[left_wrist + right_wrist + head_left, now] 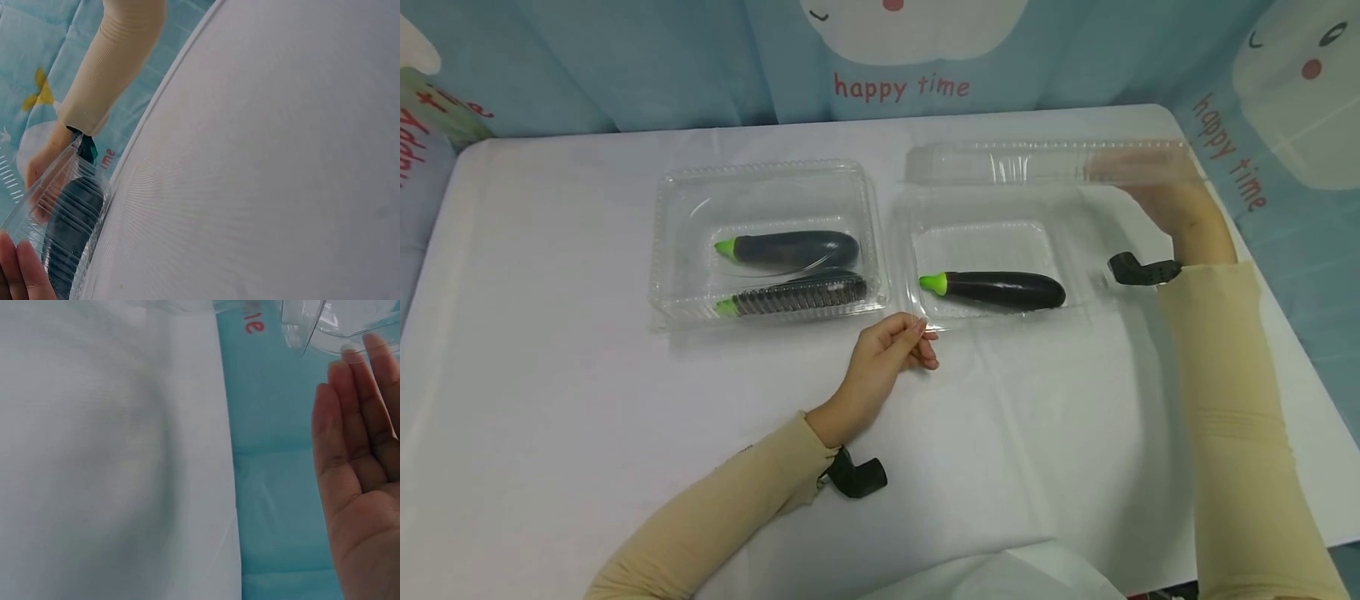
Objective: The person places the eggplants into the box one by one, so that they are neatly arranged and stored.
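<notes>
An eggplant with a green stem end lies in the base of a clear plastic clamshell box. The box's hinged lid stands raised at the back. With thumb and forefinger, my left hand pinches the near-left corner of the base rim. My right hand is behind the right end of the lid, seen partly through the plastic. In the right wrist view, the fingers of that hand are nearly straight, and their tips touch the clear plastic.
Left of this box stands a closed clear box with two eggplants in it, one behind the other. Both boxes rest on a white-covered table. A blue printed curtain hangs along the back and right edges.
</notes>
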`<state>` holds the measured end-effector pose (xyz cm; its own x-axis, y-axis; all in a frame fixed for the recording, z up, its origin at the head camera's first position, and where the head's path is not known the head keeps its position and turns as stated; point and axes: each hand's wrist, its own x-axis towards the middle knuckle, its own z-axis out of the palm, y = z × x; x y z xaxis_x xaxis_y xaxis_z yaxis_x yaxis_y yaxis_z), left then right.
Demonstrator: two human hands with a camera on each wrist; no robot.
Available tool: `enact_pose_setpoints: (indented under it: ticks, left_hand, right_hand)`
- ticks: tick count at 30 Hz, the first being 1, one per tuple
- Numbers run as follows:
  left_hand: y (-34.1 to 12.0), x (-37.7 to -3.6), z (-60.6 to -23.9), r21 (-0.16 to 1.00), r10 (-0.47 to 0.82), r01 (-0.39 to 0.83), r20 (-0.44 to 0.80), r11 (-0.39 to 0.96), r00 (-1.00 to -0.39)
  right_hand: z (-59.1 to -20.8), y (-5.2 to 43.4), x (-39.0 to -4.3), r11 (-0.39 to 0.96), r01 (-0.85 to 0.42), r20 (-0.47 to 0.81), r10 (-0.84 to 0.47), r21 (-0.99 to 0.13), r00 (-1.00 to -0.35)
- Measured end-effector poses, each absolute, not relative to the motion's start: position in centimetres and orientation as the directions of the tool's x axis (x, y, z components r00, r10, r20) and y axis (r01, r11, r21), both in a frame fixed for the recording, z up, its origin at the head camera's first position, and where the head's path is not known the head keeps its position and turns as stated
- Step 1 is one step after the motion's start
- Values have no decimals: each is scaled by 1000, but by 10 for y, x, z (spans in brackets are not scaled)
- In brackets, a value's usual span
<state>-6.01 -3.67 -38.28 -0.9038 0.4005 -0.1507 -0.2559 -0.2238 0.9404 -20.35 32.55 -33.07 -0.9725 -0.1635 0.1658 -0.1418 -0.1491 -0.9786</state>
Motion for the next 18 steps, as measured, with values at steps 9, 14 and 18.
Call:
enact_pose_setpoints:
  ticks: [9,14,18]
  left_hand:
    - [-37,-61,-385,941,402,-255,-151,-221,-903]
    - [-36,-61,-385,940,405,-258,-152,-222,-902]
    - [-36,-61,-385,940,402,-260,-156,-220,-902]
  right_hand:
    - [-326,317,-183,3,-243,239,-171,-970,-956]
    - [-335,320,-182,22,-216,213,-113,-976,-971]
    - [-339,319,-178,26,-254,250,-98,-967,-963]
